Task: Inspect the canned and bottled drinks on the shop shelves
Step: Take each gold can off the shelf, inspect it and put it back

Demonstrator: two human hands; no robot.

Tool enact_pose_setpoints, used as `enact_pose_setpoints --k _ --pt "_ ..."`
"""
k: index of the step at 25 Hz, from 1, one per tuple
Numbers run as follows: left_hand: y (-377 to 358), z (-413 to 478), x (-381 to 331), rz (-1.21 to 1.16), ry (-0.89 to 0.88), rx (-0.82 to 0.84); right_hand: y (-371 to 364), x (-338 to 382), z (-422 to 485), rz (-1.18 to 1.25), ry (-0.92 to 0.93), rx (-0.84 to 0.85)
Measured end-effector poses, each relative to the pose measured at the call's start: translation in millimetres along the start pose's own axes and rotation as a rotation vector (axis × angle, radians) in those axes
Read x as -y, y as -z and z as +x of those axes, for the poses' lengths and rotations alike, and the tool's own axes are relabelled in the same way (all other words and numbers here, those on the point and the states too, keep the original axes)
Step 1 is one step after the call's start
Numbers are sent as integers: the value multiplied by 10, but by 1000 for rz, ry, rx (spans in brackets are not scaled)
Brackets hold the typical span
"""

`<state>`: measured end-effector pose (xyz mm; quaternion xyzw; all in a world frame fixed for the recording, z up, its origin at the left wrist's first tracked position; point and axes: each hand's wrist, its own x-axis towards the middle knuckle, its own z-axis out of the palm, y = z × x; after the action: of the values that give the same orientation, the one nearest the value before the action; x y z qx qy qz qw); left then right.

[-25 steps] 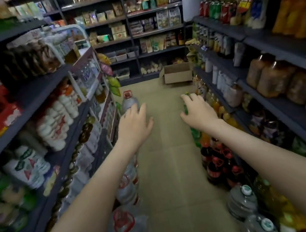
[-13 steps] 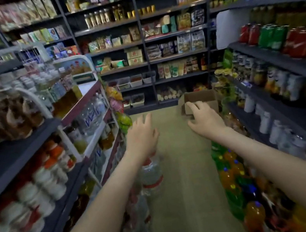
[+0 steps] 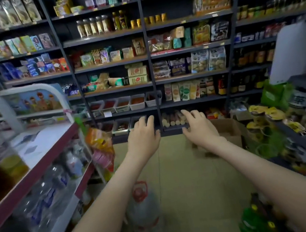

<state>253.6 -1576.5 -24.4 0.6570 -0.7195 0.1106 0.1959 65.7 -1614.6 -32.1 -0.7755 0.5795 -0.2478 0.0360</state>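
Two empty hands, left hand [image 3: 142, 136] and right hand [image 3: 199, 128], fingers loose, near smooth clear plastic bottles [image 3: 57, 181].

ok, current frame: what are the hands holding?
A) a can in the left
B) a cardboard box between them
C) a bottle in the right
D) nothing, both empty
D: the left hand and the right hand are held out ahead in the aisle, open, with nothing in either.

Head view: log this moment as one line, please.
left hand: open, empty | right hand: open, empty | both held out over aisle floor | cardboard box on floor beyond right hand | no drink touched
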Motion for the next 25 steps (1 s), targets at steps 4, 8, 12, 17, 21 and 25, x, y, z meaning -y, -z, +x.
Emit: enact_pose_setpoints --k 4,8,12,17,21,25 --pt "-545 1776 83 -13 -57 -8 -155 -537 1592 0 -1 -39" --pt "-1174 3146 212 -29 -52 -43 -458 -1065 3016 -1 29 -54" --pt "-1574 4639 551 40 -7 -128 -623 -1372 4713 30 135 -104" --pt "-1855 6136 1211 89 67 -167 -1034 -1358 6530 72 208 -153" --pt "-2196 7245 2086 195 138 -278 -1571 -1203 7865 131 290 -153" --pt "-2443 8384 3093 238 153 -304 -2031 -828 9221 151 327 -202"
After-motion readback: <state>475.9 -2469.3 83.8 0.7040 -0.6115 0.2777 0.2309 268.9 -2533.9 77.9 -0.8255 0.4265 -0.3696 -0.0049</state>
